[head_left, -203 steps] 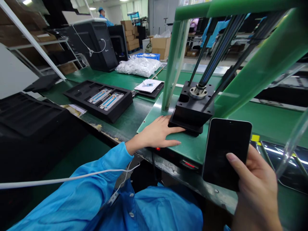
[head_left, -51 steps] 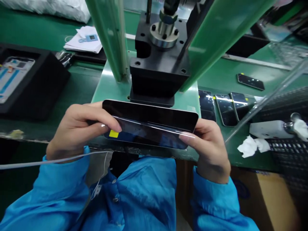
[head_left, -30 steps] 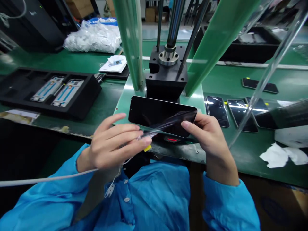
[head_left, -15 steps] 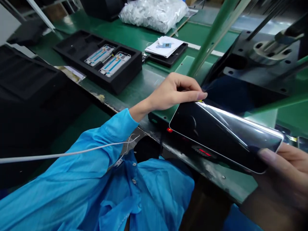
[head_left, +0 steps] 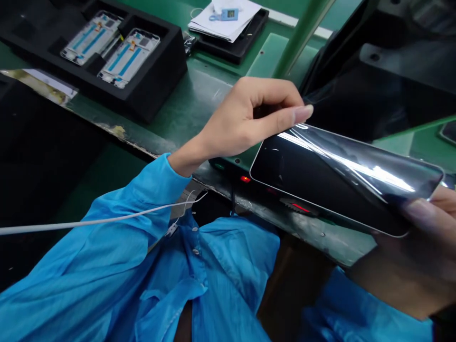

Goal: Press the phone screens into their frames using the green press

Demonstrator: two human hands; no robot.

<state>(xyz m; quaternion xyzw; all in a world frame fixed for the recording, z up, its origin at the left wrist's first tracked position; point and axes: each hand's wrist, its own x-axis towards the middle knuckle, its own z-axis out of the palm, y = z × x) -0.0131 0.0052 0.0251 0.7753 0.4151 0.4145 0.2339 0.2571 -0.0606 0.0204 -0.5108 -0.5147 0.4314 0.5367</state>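
Observation:
A smartphone (head_left: 320,190) with a glossy black screen and thin silver rim is held tilted in front of me. My right hand (head_left: 427,237), partly blurred, grips its right end with the thumb on the screen. At the upper left corner, the thumb and fingers of my left hand (head_left: 256,114) are pinched together on a clear film (head_left: 342,156). Diagonal creases and bright reflections run across this film from the pinch toward my right thumb. How far it is lifted off the screen I cannot tell.
A black foam tray (head_left: 156,90) at the left holds two opened phone bodies (head_left: 130,59). Papers (head_left: 242,31) with a blue tag lie on a black tray behind. A dark device with red lights (head_left: 301,207) sits below the phone. A green post (head_left: 302,38) and dark machine stand right.
My view has shifted, so the tray and papers sit higher and further left. Both hands stay on the film and the phone; the creases in the film look longer and brighter.

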